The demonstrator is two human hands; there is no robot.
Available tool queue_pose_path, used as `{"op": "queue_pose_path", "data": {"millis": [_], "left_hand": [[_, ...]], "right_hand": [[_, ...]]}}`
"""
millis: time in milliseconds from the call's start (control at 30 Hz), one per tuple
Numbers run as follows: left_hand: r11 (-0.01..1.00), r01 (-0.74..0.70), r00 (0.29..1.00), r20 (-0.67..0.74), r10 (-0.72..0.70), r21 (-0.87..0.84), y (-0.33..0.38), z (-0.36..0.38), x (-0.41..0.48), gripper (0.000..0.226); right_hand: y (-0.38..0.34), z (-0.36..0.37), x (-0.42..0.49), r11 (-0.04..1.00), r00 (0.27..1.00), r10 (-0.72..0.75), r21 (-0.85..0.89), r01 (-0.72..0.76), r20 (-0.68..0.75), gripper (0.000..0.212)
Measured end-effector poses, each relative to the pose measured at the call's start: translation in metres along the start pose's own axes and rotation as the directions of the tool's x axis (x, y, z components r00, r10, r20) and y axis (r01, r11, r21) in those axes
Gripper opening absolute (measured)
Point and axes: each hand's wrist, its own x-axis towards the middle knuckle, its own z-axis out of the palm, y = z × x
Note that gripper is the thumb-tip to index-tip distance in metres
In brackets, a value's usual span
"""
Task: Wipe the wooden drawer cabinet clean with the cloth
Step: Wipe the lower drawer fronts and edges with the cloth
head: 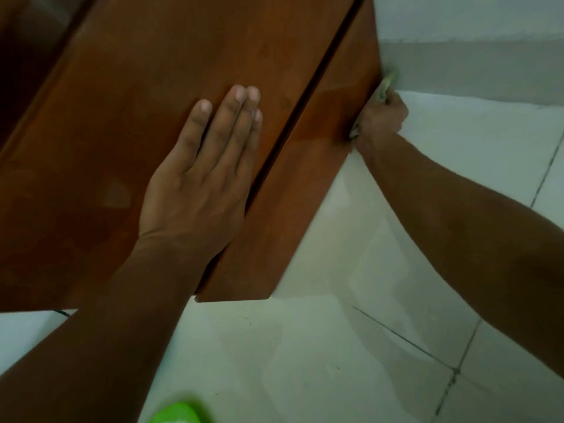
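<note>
Wooden drawer cabinet (pixel 152 123) filled the upper left of the view, seen from above at a slant, standing on a pale tiled floor (pixel 351 361) near a light wall (pixel 457 19). Left hand (pixel 201 181) lay flat on the top panel, palm down, fingers straight and pressed together, thumb out to the side, holding nothing, just bracing. A dark gap ran diagonally right of that hand, then a narrower wood strip. Right hand (pixel 383 117) was down at the cabinet's right side face, fingers curled into a fist around a greenish cloth (pixel 387 87), which poked out above and below the knuckles and sat against the wood edge. Judgement: cabinet looked rigid and heavy, finish smooth and slightly glossy, so a palm could slide under push; bracing flat on top seemed right. Cloth looked soft and limp, best held bunched as it was. Blurred green object (pixel 175 412) at bottom edge, couldn't tell what.
</note>
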Motion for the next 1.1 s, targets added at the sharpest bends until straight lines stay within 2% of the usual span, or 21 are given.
{"op": "queue_pose_path", "data": {"millis": [67,133,167,233,267,300,333,433,533,633,700,800,867,967,1033,1100], "left_hand": [[0.999,0.011,1.0,0.005,-0.011,-0.05,-0.001,0.0,0.0,0.064],[0.994,0.023,1.0,0.005,-0.022,-0.103,-0.001,0.0,0.0,0.064],[0.991,0.027,1.0,0.0,-0.027,-0.129,-0.001,0.0,0.0,0.064],[0.982,0.031,0.999,-0.026,-0.036,-0.187,-0.002,0.001,0.0,0.064],[0.975,0.031,0.998,-0.041,-0.041,-0.222,-0.003,0.001,-0.001,0.064],[0.965,0.029,0.998,-0.054,-0.045,-0.262,-0.003,0.001,0.0,0.064],[0.954,0.025,0.997,-0.062,-0.046,-0.299,-0.004,0.001,0.0,0.064],[0.948,0.023,0.995,-0.085,-0.053,-0.317,-0.004,0.0,0.001,0.064],[0.951,0.021,0.993,-0.103,-0.055,-0.308,-0.003,0.002,0.001,0.062],[0.952,0.022,0.993,-0.101,-0.055,-0.305,-0.003,0.003,0.001,0.064],[0.952,0.022,0.994,-0.098,-0.055,-0.305,-0.003,0.002,0.001,0.064],[0.958,0.019,0.994,-0.095,-0.048,-0.287,-0.004,0.001,0.002,0.063],[0.956,0.029,0.995,-0.079,-0.054,-0.292,-0.004,0.0,0.002,0.063],[0.954,0.033,0.996,-0.067,-0.055,-0.297,-0.003,0.001,0.002,0.063],[0.952,0.032,0.997,-0.054,-0.051,-0.304,-0.004,0.001,0.002,0.064],[0.954,0.029,0.998,-0.039,-0.042,-0.299,-0.004,0.0,0.001,0.064]], "right_hand": [[-0.001,-0.007,-0.01,0.995,0.995,-0.096,0.016,0.096,-0.019,0.046],[0.018,-0.012,-0.048,0.948,0.948,-0.318,-0.022,0.319,0.029,0.048],[0.032,-0.014,-0.078,0.889,0.885,-0.45,-0.031,0.456,0.121,0.047],[0.061,-0.015,-0.134,0.731,0.673,-0.644,0.033,0.681,0.363,0.049],[0.069,-0.012,-0.148,0.674,0.589,-0.682,0.059,0.736,0.433,0.052],[0.074,-0.006,-0.146,0.641,0.554,-0.695,0.047,0.766,0.459,0.055],[0.072,0.0,-0.133,0.638,0.567,-0.693,0.013,0.77,0.445,0.056],[0.056,0.013,-0.075,0.713,0.686,-0.642,-0.062,0.698,0.342,0.056],[0.04,0.016,-0.022,0.853,0.838,-0.437,-0.145,0.501,0.327,0.058],[0.041,0.009,0.009,0.929,0.932,-0.214,-0.235,0.287,0.292,0.058],[0.038,0.004,0.014,0.964,0.978,-0.101,-0.225,0.141,0.18,0.056],[0.031,-0.001,0.011,0.996,0.995,0.08,-0.055,-0.076,0.062,0.055],[0.031,-0.005,-0.013,1.0,0.999,0.026,0.007,-0.026,0.024,0.043],[0.056,-0.024,-0.094,0.975,0.974,-0.216,-0.033,0.218,0.067,0.039],[0.078,-0.038,-0.164,0.906,0.874,-0.415,0.027,0.423,0.252,0.045],[0.102,-0.039,-0.213,0.84,0.731,-0.506,0.07,0.537,0.458,0.052]]}}
